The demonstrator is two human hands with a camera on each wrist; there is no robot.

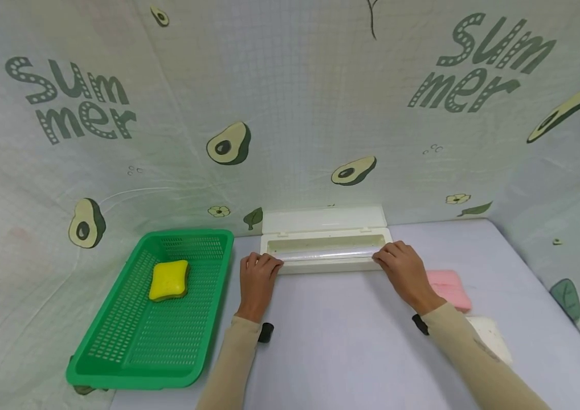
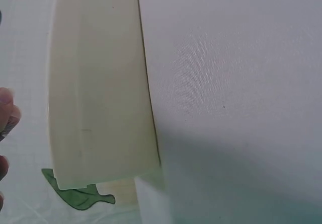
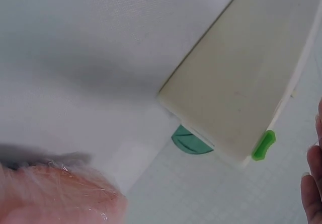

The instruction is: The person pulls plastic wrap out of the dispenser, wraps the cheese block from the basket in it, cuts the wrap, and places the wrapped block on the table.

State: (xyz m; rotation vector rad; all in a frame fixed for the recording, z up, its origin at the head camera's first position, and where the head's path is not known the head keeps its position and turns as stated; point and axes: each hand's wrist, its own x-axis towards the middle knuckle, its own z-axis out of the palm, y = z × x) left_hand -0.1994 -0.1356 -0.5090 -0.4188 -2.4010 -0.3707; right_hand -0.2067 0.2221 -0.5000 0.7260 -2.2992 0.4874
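Leftmost: green basket (image 1: 136, 380), yellow sponge (image 1: 169, 280) inside, right rim beside my left sleeve (image 1: 233, 359). Next: my left hand (image 1: 257, 286), grip together in a pinch, apparently on the left end of the clear film (image 1: 326, 254). Centre: that film, at the white box (image 1: 331, 266), long axis running left to right between my grips, neither hand nearer; lid (image 1: 323, 220) raised behind, by the patterned cloth (image 1: 295, 97); freest room towards me, over the worktop (image 1: 331, 330). Then: my right hand (image 1: 405, 274), likewise pinching, right end. Rightmost: pink block (image 1: 452, 289), white block (image 1: 494, 339), both beside my right sleeve (image 1: 474, 356).
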